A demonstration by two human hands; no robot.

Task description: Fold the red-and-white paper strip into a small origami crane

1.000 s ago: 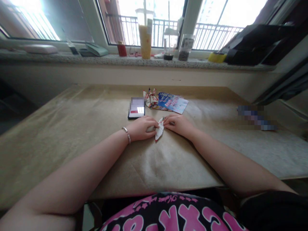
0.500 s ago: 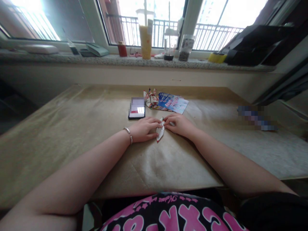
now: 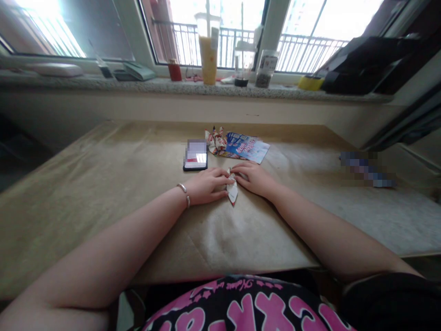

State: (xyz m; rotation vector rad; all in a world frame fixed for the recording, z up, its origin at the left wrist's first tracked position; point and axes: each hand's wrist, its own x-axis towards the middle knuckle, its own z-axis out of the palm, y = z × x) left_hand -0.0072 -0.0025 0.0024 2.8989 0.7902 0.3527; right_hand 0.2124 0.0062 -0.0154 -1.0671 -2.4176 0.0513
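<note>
A small folded piece of white and red paper point(image 3: 232, 191) lies on the brown paper-covered table point(image 3: 103, 184), pinched between both hands. My left hand point(image 3: 206, 185), with a bracelet at the wrist, presses its fingertips on the paper's left side. My right hand point(image 3: 253, 178) grips the paper's top right with curled fingers. Just beyond lie a phone point(image 3: 195, 156), a small pile of folded paper pieces point(image 3: 214, 139) and a blue printed sheet point(image 3: 247, 147).
A stone windowsill point(image 3: 172, 86) runs along the back with a tall yellow drink cup point(image 3: 208, 48), a red cup point(image 3: 174, 71), jars point(image 3: 266, 67) and a black object point(image 3: 361, 64). A blurred item point(image 3: 365, 168) lies at the table's right.
The folded paper has been turned between the fingers; its lower tip now points down and to the right instead of to the left. Both hands stayed in place.
</note>
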